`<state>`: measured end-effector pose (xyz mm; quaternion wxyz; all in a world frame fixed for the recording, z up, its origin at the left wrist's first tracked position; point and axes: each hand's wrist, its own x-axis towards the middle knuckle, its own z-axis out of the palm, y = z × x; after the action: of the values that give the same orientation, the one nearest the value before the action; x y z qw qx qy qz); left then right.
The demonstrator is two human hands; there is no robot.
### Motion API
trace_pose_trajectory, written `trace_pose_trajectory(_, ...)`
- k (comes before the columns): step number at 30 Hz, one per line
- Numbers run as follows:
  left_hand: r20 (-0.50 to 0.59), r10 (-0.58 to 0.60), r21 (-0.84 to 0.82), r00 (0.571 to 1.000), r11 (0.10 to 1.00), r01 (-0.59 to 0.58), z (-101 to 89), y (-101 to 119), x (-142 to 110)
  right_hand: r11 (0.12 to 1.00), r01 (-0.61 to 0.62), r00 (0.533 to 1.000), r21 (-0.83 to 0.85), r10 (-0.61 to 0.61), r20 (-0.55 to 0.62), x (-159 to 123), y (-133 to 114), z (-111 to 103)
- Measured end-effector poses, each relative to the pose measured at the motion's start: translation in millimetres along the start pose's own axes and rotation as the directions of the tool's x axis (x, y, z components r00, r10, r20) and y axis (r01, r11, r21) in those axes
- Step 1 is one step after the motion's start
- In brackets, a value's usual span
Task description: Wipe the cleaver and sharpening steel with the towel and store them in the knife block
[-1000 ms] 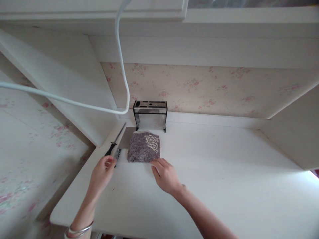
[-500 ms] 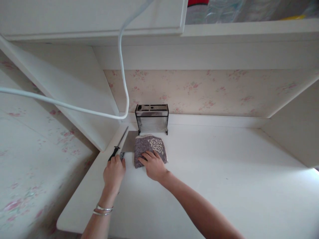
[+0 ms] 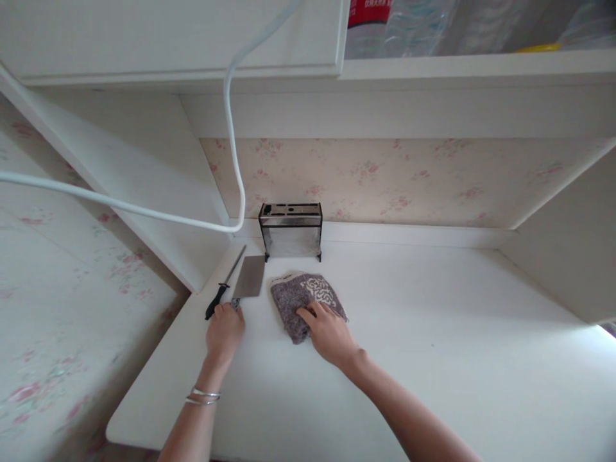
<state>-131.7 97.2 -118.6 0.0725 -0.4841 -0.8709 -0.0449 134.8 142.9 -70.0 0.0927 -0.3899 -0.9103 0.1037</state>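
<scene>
On the left part of the white table (image 3: 409, 366), your left hand (image 3: 225, 328) has its fingers curled over the handle of a wide chopping knife (image 3: 250, 276). You can see the flat gray blade and a small bit of the handle; your hand hides the rest. A thin sharpening rod (image 3: 218, 301) lies just to the left. Your right hand (image 3: 333, 335) touches the folded purple-gray cloth (image 3: 289, 298), to the right of the blade. Your fingers are bent on top and cover part of its pale pattern, so I can't tell if they pinch it or just press. Behind stands a knife block (image 3: 292, 240), its inside too cloudy to see. Up high, the picture's top edge cuts off the white cord (image 3: 158, 216) and some clear plastic things (image 3: 418, 29), hard to make out.
</scene>
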Motion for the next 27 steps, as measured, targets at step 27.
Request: trace_pose_trajectory(27,0.349,-0.133,-0.887,0.928,0.272,0.372,-47.7,-4.6,-133.9,-0.323,-0.382,0.668,0.866,0.551,0.501,-12.2,28.0,32.3)
